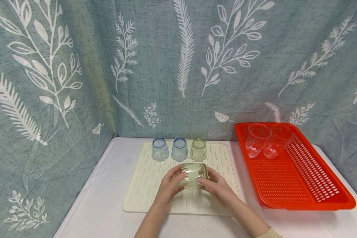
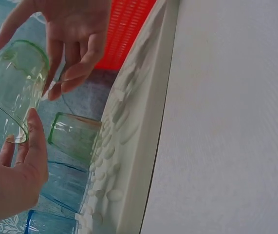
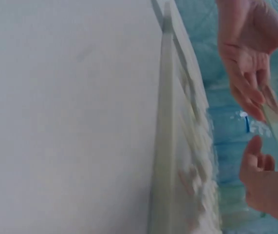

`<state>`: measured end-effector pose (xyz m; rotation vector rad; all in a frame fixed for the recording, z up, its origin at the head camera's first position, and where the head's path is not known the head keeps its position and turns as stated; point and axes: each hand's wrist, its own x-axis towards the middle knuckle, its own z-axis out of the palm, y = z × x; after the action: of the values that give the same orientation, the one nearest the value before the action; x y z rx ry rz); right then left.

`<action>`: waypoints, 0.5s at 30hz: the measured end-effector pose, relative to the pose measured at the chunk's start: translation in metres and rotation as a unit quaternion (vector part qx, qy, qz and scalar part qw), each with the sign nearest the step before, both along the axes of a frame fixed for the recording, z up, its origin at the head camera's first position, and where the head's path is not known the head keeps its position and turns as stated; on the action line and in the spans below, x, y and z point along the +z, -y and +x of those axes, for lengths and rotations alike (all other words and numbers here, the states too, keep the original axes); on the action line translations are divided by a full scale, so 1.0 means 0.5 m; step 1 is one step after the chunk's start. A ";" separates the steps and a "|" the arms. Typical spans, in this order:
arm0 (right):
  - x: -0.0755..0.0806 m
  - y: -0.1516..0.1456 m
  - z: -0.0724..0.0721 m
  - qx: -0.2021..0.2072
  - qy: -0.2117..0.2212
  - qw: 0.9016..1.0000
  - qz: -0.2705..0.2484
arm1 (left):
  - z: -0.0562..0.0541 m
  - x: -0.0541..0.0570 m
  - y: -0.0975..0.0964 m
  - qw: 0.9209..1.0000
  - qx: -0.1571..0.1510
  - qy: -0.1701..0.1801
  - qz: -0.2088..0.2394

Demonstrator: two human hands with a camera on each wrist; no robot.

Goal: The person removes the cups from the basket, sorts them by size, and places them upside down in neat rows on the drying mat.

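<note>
Two green glasses [image 1: 194, 175]; two blue glasses [image 1: 160, 152]; two clear glasses [image 1: 257, 141]; one red basket [image 1: 281, 186]; one cream mat [image 1: 142, 186]; two hands [image 1: 170, 185].

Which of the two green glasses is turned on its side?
The held green glass, gripped by the left hand; the other green glass stands on the mat, next to a blue glass.

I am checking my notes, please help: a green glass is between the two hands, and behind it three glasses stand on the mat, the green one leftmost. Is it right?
Not quite: in the head view, the standing green glass is rightmost, after two blue glasses. The held glass is indeed green.
</note>
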<state>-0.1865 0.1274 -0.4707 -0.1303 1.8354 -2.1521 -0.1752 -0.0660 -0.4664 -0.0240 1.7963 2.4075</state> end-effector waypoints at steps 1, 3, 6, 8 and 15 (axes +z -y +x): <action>-0.001 0.002 0.001 0.004 0.014 1.000 -0.026 | 0.001 0.002 0.000 1.000 -0.002 0.001 0.006; -0.001 0.006 0.004 0.008 0.038 0.997 -0.074 | 0.003 0.004 0.001 1.000 -0.005 0.002 0.017; 0.000 0.012 0.008 0.004 0.059 0.991 -0.122 | 0.004 0.006 0.002 1.000 -0.007 0.004 0.029; 0.002 0.015 0.012 -0.001 0.068 0.987 -0.143 | 0.004 0.006 0.003 0.999 -0.008 0.005 0.032; 0.007 0.022 0.019 -0.015 0.080 0.983 -0.163 | 0.004 0.006 0.008 0.999 -0.017 0.000 0.035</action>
<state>-0.1772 0.1165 -0.4672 0.0001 1.3974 -2.3919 -0.1732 -0.0701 -0.4634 0.0122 1.6971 2.4451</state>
